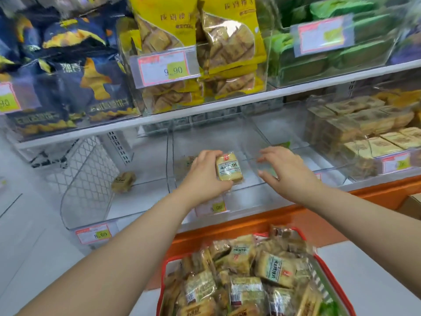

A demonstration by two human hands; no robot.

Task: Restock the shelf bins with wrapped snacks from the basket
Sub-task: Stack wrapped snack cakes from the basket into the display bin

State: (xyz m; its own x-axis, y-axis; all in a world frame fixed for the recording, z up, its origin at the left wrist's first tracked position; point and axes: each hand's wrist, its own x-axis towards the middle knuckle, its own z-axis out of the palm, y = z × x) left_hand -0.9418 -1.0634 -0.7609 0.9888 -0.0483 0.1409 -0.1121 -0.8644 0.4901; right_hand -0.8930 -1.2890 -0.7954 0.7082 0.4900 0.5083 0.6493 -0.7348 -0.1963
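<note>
Wrapped snack (229, 167) pinched by left hand (206, 176) at sides; judged light, crushable, slippery. Right hand (284, 173) fingers spread, empty.

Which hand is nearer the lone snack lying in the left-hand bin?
Left. The left hand, gripping a wrapped snack, is one bin over from the lone snack; the right hand is farther right.

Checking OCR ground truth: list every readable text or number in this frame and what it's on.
"9.90": price tag on the yellow-bag bin.
"8.00": price tag on the lower left bin.
Digits ending "00", first unclear: price tag on the middle bin.
"80", cut off: price tag at the left edge.
Chinese print on the wrapped snack in the left hand, yellow bags and basket snacks: too blurred.
</note>
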